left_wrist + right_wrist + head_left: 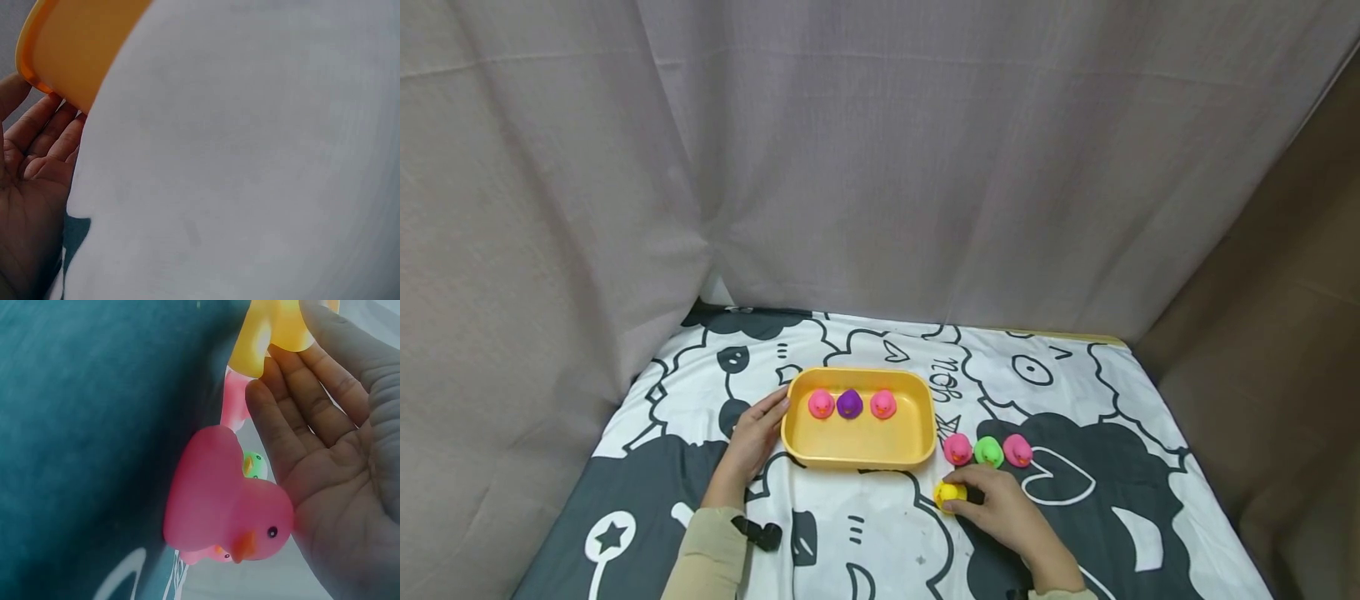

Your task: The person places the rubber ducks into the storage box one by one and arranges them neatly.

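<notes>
My left hand [758, 436] touches the left side of a yellow tray [857, 458], its fingers fairly straight along the outer wall. In the left wrist view the fingertips lie right at the tray's rim [28, 59]. My right hand [1000, 504] pinches a yellow rubber duck [950, 495] between thumb and fingers, just right of the tray's front corner. Beyond that hand stand a pink duck [957, 449], a green duck [988, 452] and another pink duck [1018, 450] in a row. One pink duck [206, 494] looms close to the palm in the right wrist view.
Inside the tray, along its back, are a pink duck [821, 404], a purple duck [849, 404] and a second pink duck [883, 404]. A cloth [865, 533] with black-and-white cartoon prints covers the table. Grey curtains [925, 167] hang behind and at the sides.
</notes>
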A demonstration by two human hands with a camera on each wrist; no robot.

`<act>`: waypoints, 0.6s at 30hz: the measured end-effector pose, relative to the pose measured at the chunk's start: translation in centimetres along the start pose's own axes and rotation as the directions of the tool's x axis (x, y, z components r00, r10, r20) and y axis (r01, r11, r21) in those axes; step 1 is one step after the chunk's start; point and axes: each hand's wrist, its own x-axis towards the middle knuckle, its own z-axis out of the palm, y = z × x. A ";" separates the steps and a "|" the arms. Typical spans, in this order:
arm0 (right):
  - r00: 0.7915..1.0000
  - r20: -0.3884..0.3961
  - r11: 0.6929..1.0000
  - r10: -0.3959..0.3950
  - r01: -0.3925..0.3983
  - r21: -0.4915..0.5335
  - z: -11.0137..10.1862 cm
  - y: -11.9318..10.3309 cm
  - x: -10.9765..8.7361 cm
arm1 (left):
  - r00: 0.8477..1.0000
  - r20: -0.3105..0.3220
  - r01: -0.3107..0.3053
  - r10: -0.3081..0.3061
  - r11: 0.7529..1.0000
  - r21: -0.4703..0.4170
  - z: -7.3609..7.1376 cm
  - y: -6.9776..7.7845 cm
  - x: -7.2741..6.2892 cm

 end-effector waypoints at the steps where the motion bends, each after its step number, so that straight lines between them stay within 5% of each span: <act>1: 1.000 0.000 1.000 0.004 -0.004 0.000 0.0 0.0 0.0 | 1.000 0.000 0.001 -0.001 1.000 -0.001 0.0 0.0 0.0; 18: 0.997 0.021 0.994 0.074 -0.075 0.076 -0.1 0.4 0.2 | 1.000 0.006 -0.017 0.017 1.000 -0.006 -0.1 -0.2 0.1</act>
